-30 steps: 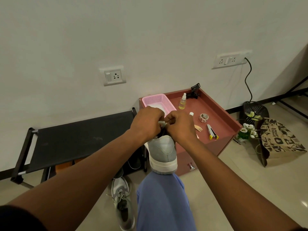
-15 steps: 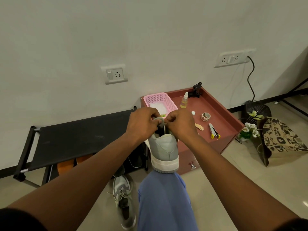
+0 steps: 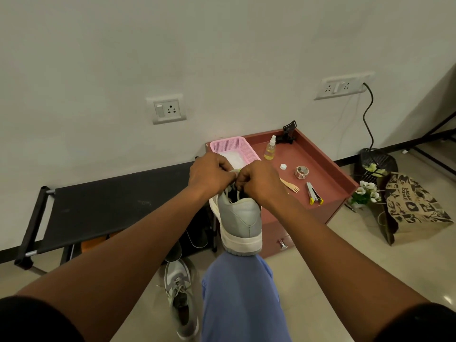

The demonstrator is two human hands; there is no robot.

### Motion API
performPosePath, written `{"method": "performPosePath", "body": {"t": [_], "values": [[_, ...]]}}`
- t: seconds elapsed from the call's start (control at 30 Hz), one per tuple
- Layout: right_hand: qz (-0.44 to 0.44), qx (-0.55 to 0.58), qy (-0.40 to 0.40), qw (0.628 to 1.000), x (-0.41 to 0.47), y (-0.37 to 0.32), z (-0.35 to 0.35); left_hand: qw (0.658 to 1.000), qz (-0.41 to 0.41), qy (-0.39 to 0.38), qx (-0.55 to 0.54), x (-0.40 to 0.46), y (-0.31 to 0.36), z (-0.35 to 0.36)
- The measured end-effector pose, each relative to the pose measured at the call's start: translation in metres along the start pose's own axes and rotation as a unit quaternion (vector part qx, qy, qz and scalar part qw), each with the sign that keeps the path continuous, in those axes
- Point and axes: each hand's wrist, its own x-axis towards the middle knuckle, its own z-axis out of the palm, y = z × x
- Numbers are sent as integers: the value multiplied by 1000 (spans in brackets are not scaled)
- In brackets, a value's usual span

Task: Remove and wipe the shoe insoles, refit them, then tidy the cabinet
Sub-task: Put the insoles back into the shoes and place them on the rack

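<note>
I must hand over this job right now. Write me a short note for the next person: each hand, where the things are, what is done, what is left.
Left hand and right hand: both have a pinching grip at the top opening of the grey shoe, which rests heel-down on the knee. What exactly they pinch, tongue or insole, cannot be told.
Second grey shoe lies on the floor by the black bench.
On the red cabinet: pink basket, spray bottle, white cap, tape roll, wooden fork, cutter.
Done: unclear for the insoles.
Left: finish this shoe, check the other, tidy the cabinet.
</note>
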Motion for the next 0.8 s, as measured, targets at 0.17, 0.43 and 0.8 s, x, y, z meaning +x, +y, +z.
{"method": "performPosePath", "body": {"t": [0.17, 0.43, 0.8], "values": [[44, 27, 92, 994, -7, 14, 8, 997, 22, -41, -56, -10, 2, -5], [-55, -41, 55, 996, -5, 9, 4, 992, 66, -87, -56, -27, 4, -9], [-67, -38, 75, 994, -5, 5, 7, 998, 26, 18, 62, -38, -3, -12]]}}
